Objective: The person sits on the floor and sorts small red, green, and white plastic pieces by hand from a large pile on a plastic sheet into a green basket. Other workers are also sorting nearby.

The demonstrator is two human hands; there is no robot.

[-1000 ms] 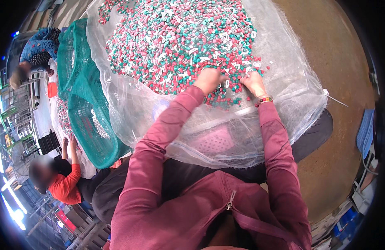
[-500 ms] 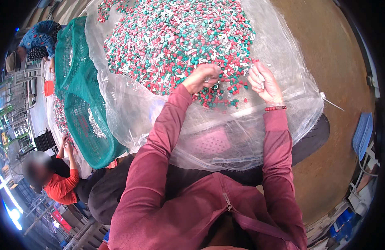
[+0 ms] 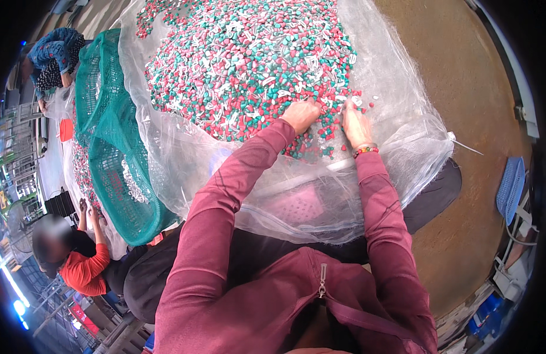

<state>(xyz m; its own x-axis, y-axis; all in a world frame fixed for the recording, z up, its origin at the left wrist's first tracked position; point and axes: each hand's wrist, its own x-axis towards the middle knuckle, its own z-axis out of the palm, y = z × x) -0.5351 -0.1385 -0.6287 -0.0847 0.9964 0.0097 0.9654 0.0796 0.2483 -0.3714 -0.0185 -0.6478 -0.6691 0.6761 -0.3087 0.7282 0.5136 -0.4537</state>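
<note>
A broad heap of small red, pink, green and white pieces [image 3: 249, 65] lies on a translucent mesh sheet [image 3: 385, 65] in front of me. White looped or bent bits are mixed among the coloured ones. My left hand [image 3: 302, 115] rests at the near edge of the heap, its fingers curled; whatever is inside them is hidden. To its right, my right hand [image 3: 356, 125] reaches down at the heap's right edge, fingers drawn together, and I cannot make out what they hold. White pieces [image 3: 357, 101] lie by its fingertips. A beaded bracelet circles that wrist.
Green mesh baskets [image 3: 116, 177] stand to the left, one with white pieces inside. Beyond them, a person in orange [image 3: 87, 265] and another in blue [image 3: 51, 56] work at a similar heap. A blue basket [image 3: 511, 189] sits at far right. Pink perforated material [image 3: 299, 203] shows under the sheet.
My left hand has moved slightly right and turned back-up over the heap. My right hand has turned from palm-up to back-up and come left, down to the pieces. White pieces now lie by its fingertips.
</note>
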